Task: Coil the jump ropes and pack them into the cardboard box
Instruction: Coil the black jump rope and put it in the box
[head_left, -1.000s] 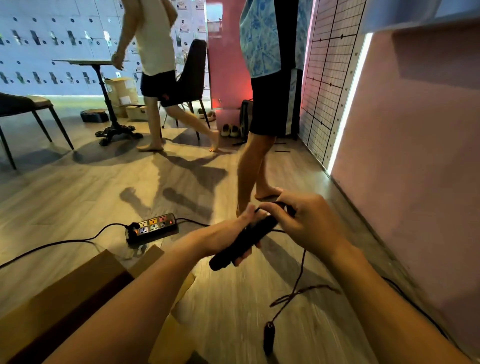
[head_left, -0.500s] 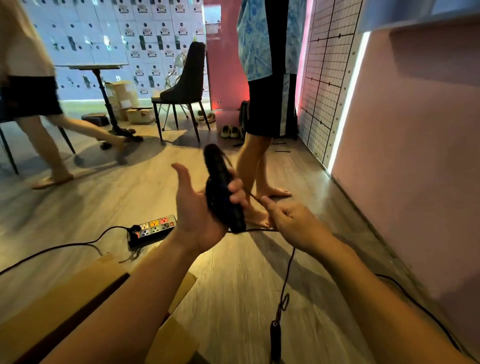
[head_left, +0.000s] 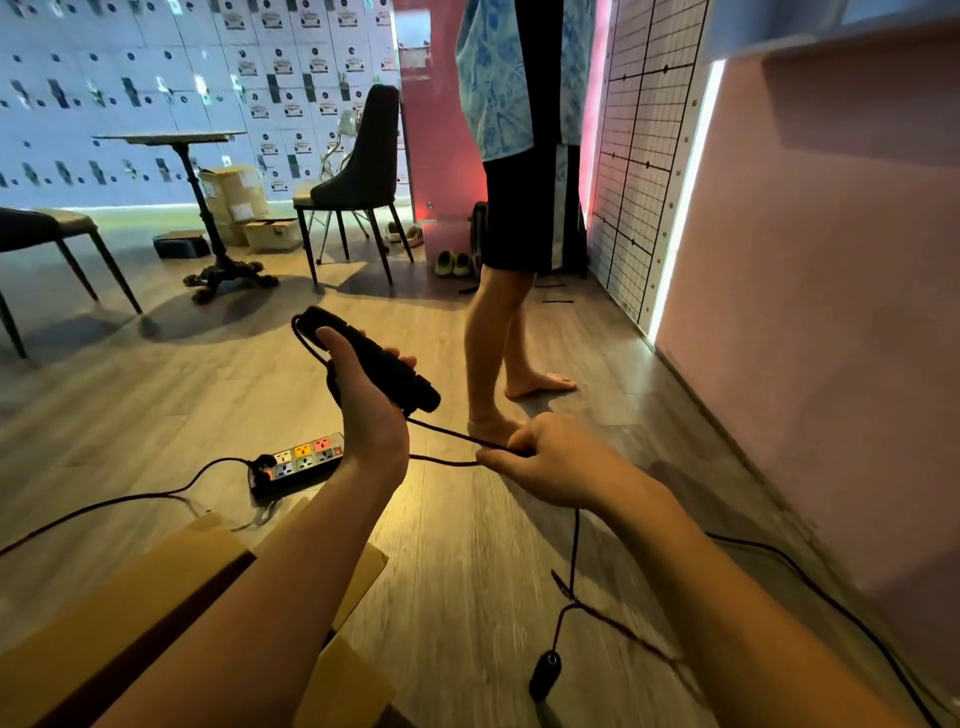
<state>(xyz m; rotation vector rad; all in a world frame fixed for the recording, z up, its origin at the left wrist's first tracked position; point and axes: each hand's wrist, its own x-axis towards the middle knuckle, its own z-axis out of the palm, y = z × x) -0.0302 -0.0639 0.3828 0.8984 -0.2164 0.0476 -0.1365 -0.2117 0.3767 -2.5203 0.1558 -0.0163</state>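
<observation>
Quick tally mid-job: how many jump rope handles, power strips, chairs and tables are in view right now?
Jump rope handles: 2, one gripped in the left hand, one dangling on the rope that the right hand pinches
Power strips: 1
Chairs: 2
Tables: 1
Total: 6

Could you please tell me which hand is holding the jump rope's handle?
The left hand grips the black handle; the right hand only pinches the thin cord.
</observation>
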